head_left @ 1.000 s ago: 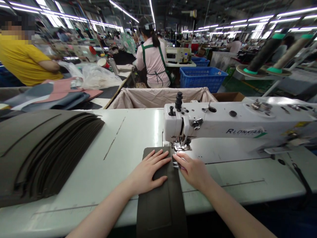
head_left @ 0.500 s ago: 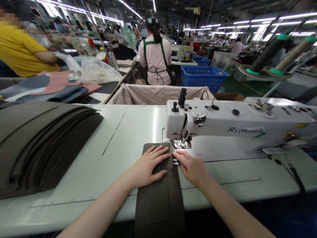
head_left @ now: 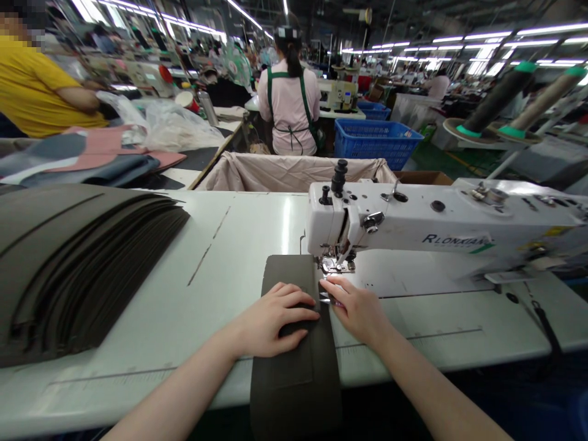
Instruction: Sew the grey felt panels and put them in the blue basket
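A dark olive fabric panel lies lengthwise on the table, its far end beside the presser foot and its near end hanging over the front edge. A smaller piece seems to lie along it. My left hand rests on the panel, palm down, with fingers apart and slightly bent. At the panel's right edge, just in front of the presser foot, my right hand presses its fingertips down. Tucked in that hand are thread snips; only their metal tips and a bit of purplish handle show.
The white sewing machine stands to the right. At left lies a thick fanned stack of dark olive panels. Beyond the table are a cloth-lined bin and a blue crate. Two co-workers sit ahead and at far left.
The panel has slid a little farther forward past the presser foot. My left hand's fingers have bent and drawn back on it. My right hand has stayed nearly in place.
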Demonstrator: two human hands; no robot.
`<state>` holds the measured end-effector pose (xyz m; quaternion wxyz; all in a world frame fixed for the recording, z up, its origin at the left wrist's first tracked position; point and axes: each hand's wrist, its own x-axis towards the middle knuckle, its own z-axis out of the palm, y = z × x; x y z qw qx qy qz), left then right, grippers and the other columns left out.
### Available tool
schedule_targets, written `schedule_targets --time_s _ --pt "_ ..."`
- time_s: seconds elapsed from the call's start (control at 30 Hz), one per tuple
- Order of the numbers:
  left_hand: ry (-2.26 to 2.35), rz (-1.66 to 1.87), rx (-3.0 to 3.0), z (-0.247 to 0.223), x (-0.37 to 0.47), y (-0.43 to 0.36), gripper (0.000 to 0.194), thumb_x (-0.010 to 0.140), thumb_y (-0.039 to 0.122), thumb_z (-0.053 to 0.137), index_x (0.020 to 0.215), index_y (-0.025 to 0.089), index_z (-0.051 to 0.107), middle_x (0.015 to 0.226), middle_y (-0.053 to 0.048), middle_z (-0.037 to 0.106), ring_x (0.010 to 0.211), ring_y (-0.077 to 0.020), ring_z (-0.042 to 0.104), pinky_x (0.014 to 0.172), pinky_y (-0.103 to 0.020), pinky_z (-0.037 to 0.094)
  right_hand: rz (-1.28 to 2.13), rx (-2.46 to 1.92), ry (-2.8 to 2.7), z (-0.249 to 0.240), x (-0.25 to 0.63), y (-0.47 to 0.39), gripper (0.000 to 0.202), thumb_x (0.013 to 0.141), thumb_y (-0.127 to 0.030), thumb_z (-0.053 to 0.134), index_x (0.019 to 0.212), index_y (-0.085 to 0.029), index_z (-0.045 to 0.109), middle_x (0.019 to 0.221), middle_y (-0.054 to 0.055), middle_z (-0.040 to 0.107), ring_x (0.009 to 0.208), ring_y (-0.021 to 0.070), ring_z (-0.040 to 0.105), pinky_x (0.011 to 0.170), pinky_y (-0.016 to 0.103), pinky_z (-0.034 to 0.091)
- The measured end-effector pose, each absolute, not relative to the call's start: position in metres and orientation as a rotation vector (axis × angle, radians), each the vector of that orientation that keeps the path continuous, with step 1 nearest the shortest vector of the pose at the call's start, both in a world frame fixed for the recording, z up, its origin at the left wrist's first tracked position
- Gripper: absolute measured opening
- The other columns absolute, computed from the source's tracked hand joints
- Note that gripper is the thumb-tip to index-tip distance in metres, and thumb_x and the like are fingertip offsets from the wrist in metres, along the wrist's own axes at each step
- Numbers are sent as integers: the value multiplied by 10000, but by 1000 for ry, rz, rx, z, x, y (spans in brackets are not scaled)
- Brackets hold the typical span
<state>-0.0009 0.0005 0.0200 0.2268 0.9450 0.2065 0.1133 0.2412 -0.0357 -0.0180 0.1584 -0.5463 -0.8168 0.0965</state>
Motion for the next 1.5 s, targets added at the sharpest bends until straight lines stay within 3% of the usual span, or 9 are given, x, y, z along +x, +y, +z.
schedule_targets --time_s 0.63,1.5 --pt "642 355 2667 10 1 5 376 949 167 428 1277 299 554 1277 -38 556 1149 -249 469 980 -412 383 248 -1579 -2353 -20 243 -36 463 923 -186 478 1376 -280 494 1421 34 487 1134 197 581 890 302 499" --pt "695 413 2646 3 1 6 390 945 154 423 1291 289 542 1245 -53 571 1114 -231 519 961 -400 422 269 -1567 -2347 -22 244 -36 479 910 -175 488 1377 -280 495 1416 42 491 1150 202 574 910 312 502"
